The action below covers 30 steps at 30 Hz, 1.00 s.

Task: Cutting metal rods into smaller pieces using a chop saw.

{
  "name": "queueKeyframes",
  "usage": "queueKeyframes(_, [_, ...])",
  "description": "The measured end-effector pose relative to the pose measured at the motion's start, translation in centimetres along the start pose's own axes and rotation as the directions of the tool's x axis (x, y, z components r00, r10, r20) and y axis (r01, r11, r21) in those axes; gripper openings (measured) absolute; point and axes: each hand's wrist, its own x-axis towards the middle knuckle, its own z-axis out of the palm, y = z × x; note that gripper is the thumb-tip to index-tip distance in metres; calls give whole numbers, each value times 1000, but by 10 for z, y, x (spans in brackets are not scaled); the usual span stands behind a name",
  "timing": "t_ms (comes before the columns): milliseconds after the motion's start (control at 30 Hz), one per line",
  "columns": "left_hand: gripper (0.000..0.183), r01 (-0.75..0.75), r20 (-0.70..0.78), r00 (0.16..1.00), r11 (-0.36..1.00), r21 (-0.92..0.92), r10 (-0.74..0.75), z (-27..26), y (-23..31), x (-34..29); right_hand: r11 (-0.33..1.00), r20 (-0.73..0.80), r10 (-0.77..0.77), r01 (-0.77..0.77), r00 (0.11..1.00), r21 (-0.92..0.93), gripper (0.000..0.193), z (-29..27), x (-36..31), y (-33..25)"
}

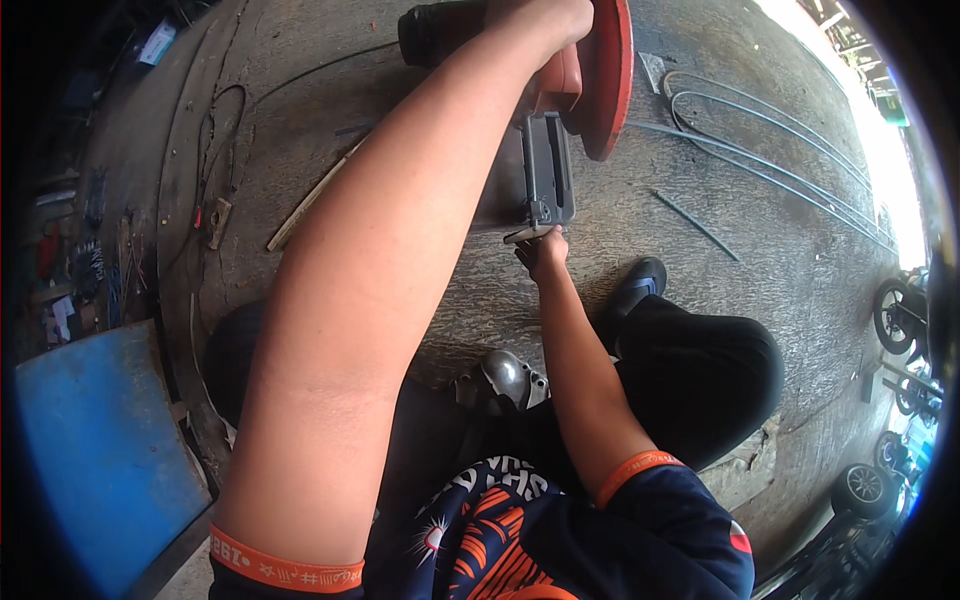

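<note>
A blue panel (95, 450) lies at the near left on the concrete floor (760, 230); the left hand (560, 25) is closed around the handle of a cut-off saw (560, 110), likely heavy and rigid; the right hand (543, 250) pinches a thin metal strip (524, 235) at its base; hoses (760, 150) curve far right.

The saw's blade guard (607, 75) looks like smooth red-painted metal; its base (545, 180) is dull grey metal; the concrete floor (760, 230) is rough, matt and stained.
</note>
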Motion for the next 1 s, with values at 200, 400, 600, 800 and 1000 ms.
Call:
queueKeyframes(200, [43, 57, 56, 996, 992, 113, -64, 5, -1, 9, 952, -87, -183, 155, 979, -264, 61, -1, 3, 5])
queueKeyframes(400, [44, 93, 32, 995, 989, 114, -97, 10, -2, 12, 963, -86, -254, 244, 963, -111, 58, -6, 36, 26])
queueKeyframes(600, [44, 11, -13, 1000, 987, 160, -9, 9, -5, 11, 982, 48, -165, 160, 985, 99, 52, -10, 15, 20])
queueKeyframes(800, [44, 154, -7, 988, 975, 163, -155, 7, 7, 3, 966, -25, -230, 232, 973, 119, 52, -1, 4, 25])
queueKeyframes(1000, [45, 120, -2, 993, 979, 163, -122, 4, 5, 0, 979, -106, -197, 201, 975, 22, 58, -4, 24, 26])
